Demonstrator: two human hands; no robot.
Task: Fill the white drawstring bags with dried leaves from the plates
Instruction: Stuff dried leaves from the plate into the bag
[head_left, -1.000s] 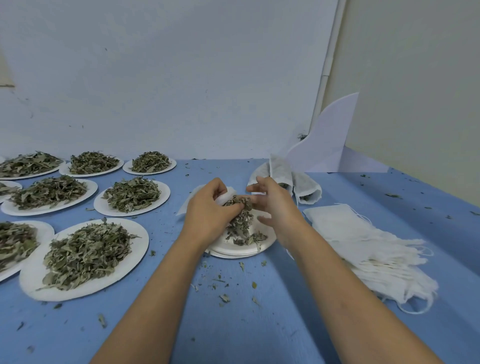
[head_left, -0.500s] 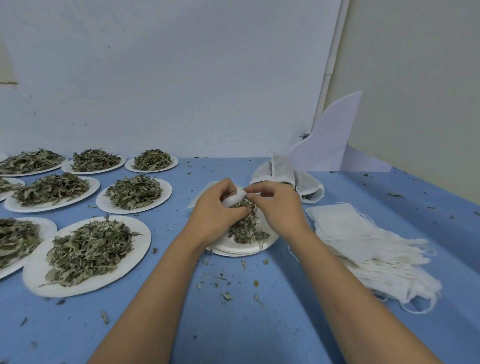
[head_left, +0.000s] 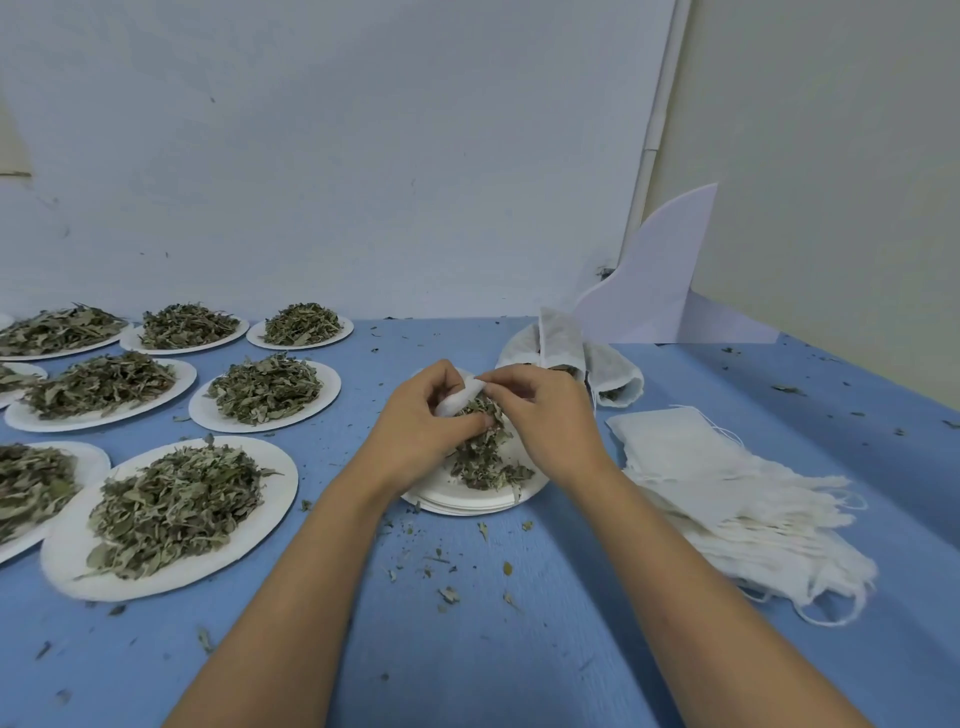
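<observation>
Looking down, I see the blue table (head_left: 519, 649) spread under both of my hands. Left of my left hand (head_left: 421, 428) lie the heaped plates (head_left: 275, 483) of dried leaves (head_left: 176, 499), row behind row. Right of my right hand (head_left: 553, 423) lies a flat pile of empty bags (head_left: 727, 483), their strings trailing. Beyond that hand, a few leaning bags (head_left: 558, 338) prop against each other. Directly under both hands sits a stack of plates (head_left: 467, 501) with a small heap (head_left: 485, 465) of leaves on top. My left hand is curled around a white drawstring bag (head_left: 457, 401) and a bunch of leaves, just above that stack. My right hand pinches the bag's upper edge between thumb and forefinger. Smallest of all, leaf crumbs (head_left: 449, 595) dot the table nearer to me than both wrists.
</observation>
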